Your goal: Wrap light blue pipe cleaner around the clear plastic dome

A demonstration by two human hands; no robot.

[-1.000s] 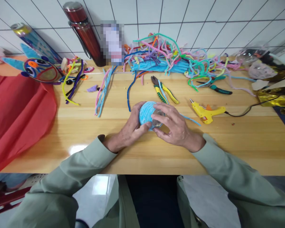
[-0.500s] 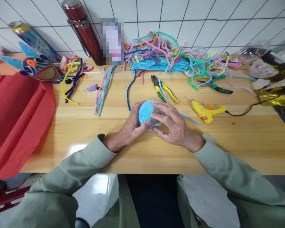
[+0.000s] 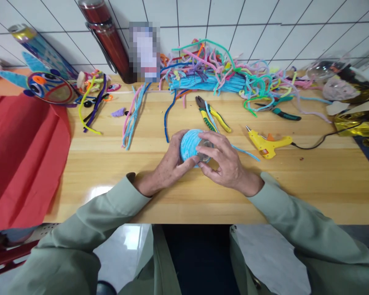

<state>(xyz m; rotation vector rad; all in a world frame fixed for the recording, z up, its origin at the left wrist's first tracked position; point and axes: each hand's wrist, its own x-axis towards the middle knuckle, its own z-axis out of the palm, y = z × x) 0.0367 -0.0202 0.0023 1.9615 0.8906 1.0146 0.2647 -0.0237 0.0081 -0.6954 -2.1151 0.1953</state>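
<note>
A round object wrapped in light blue pipe cleaner point(image 3: 189, 145), with a clear, glassy part at its right side, is held between both hands above the table. My left hand point(image 3: 171, 162) wraps round its left side, thumb along the lower edge. My right hand point(image 3: 226, 162) grips the clear part from the right, fingers curled over it. Behind the hands lie pliers with yellow and green handles point(image 3: 223, 119) and a loose light blue strand point(image 3: 246, 153), which passes behind the right hand.
A yellow glue gun point(image 3: 269, 144) lies right of the hands, its cord running right. Piled pipe cleaners point(image 3: 209, 82) line the back by the tiled wall, near a red thermos point(image 3: 112, 41). Green-handled cutters point(image 3: 287, 114) lie back right; red cloth point(image 3: 24, 159) covers the left.
The wrapped object has shifted and turned very slightly to the right in the hands. Both hands keep their hold.
</note>
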